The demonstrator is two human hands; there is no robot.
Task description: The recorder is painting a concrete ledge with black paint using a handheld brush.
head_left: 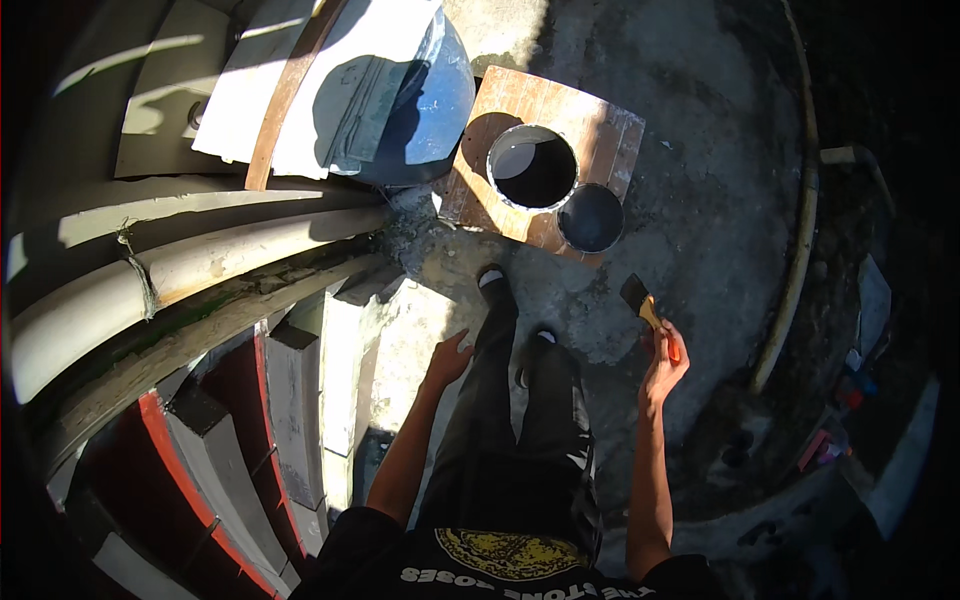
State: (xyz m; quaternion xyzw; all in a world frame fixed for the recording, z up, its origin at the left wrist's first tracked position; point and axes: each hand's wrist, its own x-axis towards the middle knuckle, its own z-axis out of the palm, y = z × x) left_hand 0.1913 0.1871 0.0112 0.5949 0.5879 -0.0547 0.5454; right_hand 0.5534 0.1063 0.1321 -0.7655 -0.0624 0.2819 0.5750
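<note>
A paintbrush (648, 311) with dark bristles and a yellow and orange handle is gripped in my right hand (662, 372). Its bristles point up and to the left, toward the containers but apart from them. My left hand (451, 358) hangs beside my left leg, empty, fingers a little apart. Ahead, a wooden-topped stand (612, 140) bears a large round bucket (548, 181) with a pale, paint-marked rim. Against its near right side is a smaller round container (591, 218) with a dark grey inside. What the bucket holds is in shadow.
White panels (235, 110) and a wooden strip (290, 95) lean at upper left, beside a blue rounded container (450, 100). A pale pipe (230, 260) runs along the left, above grey and red-edged slats (240, 470). Another long pole (800, 250) lies on the right.
</note>
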